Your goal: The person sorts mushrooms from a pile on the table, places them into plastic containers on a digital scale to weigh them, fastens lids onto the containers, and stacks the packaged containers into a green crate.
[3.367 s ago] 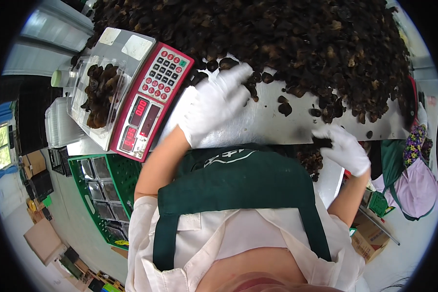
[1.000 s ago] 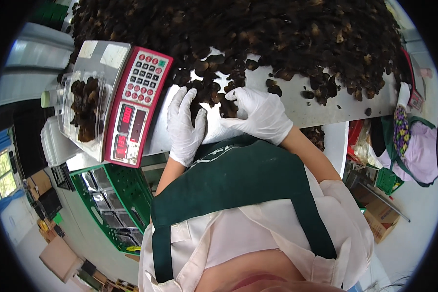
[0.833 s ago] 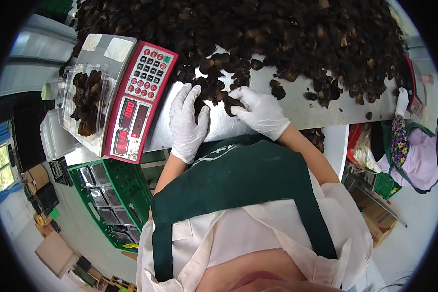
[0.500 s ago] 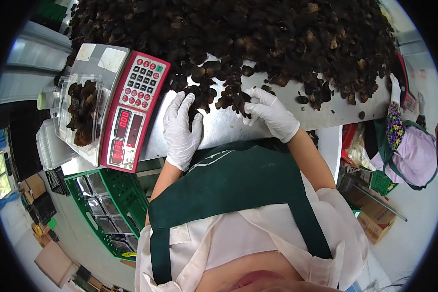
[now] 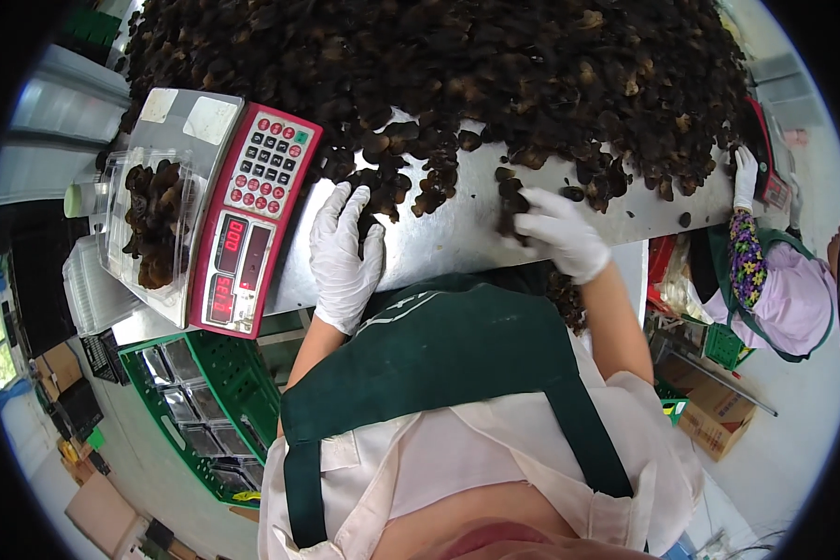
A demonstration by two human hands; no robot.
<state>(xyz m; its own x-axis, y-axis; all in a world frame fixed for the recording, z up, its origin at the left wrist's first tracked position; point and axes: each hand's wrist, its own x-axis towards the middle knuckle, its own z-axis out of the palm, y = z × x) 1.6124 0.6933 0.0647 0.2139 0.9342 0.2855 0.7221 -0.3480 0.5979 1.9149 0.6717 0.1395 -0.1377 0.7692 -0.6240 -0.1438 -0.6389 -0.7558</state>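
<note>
My white-gloved left hand (image 5: 343,257) rests on the metal table at the near edge of the pile. A dark wood ear mushroom (image 5: 368,224) sits between its thumb and fingers. My right hand (image 5: 569,235), gloved too and smeared by motion, grips a dark clump of wood ear mushrooms (image 5: 511,207) just above the table's near edge. On the red and grey digital scale (image 5: 257,201) to the left lies a clear plastic box (image 5: 194,201) with several mushrooms (image 5: 154,224) in it.
A large heap of wood ear mushrooms (image 5: 439,65) covers the far table (image 5: 420,247). Below left, a green crate (image 5: 205,401) holds clear boxes. Clear lids (image 5: 98,285) lie beside the scale. At far right a co-worker's gloved hand (image 5: 745,177) is near another red scale (image 5: 767,154).
My right hand has moved right and toward me, carrying a clump of mushrooms away from the pile. My left hand stays almost in place. The co-worker's hand has shifted slightly.
</note>
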